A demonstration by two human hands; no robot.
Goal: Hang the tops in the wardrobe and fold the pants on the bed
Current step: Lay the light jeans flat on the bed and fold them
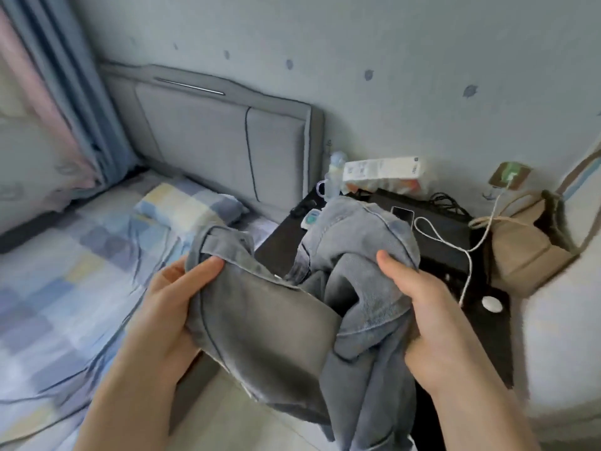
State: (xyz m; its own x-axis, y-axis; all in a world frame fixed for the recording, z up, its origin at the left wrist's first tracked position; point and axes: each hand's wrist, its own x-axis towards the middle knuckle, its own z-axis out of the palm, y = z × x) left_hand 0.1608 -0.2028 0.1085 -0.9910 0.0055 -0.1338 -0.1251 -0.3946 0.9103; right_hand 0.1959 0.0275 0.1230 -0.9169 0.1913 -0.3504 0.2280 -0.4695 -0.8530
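Note:
I hold a pair of grey-blue denim jeans (pixel 270 323) bunched up in front of me, above the gap between bed and nightstand. My left hand (pixel 169 307) grips the waistband at the left, thumb on top of the cloth. My right hand (pixel 432 314) grips a bunched fold of the jeans at the right, thumb pressed on the denim. The rest of the jeans hangs down between my forearms. The bed (pixel 65 288), with a checked blue, yellow and white sheet, lies to the left. No wardrobe or top shows in this view.
A checked pillow (pixel 188 206) lies by the grey padded headboard (pixel 221 141). A dark nightstand (pixel 448 242) behind the jeans holds a phone, a white cable, bottles and a tissue pack. A tan bag (pixel 527 245) sits at its right. Curtains (pixel 65 109) hang at the left.

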